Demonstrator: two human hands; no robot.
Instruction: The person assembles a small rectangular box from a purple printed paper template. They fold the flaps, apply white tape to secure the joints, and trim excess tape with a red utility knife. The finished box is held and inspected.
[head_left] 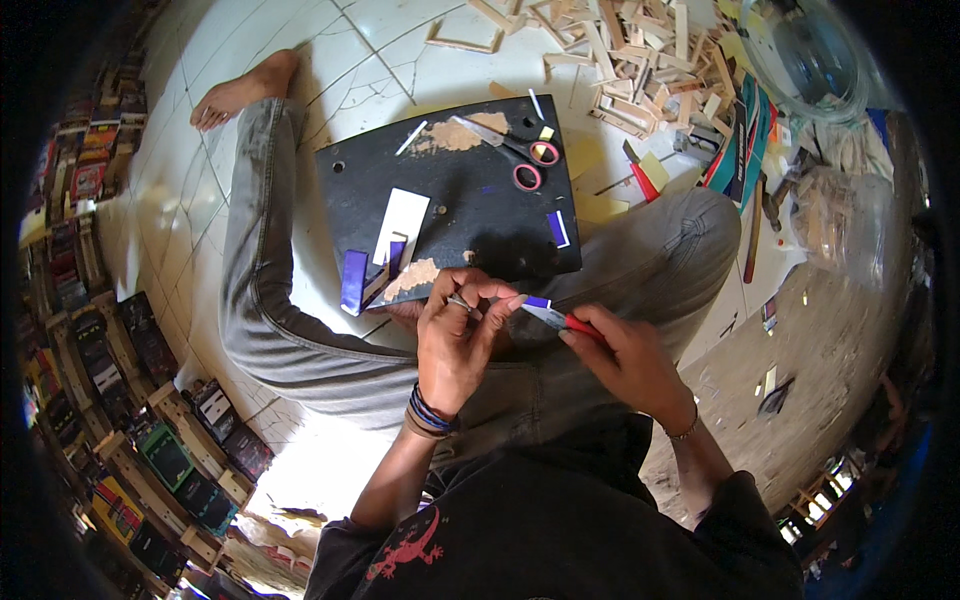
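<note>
My left hand [458,335] pinches a small purple-and-white piece of card [537,302] between thumb and fingers, just past the near edge of a black board [480,215]. In my right hand [630,365] is a red-handled knife [583,328], its pale blade lying against the card. A white card strip [403,222] lies on the board, with purple folded card pieces [354,281] at its lower left corner. Scissors [513,150] with black and pink handles rest near the far right corner. Another purple-and-white strip [557,229] lies at the board's right side.
Wooden offcuts [640,60] are heaped on the tiles at the far right, beside a clear plastic container [810,55]. A hammer [765,215] and a red tool [645,180] lie right of the board. Stacked boxes [165,455] line the left. My crossed legs surround the board.
</note>
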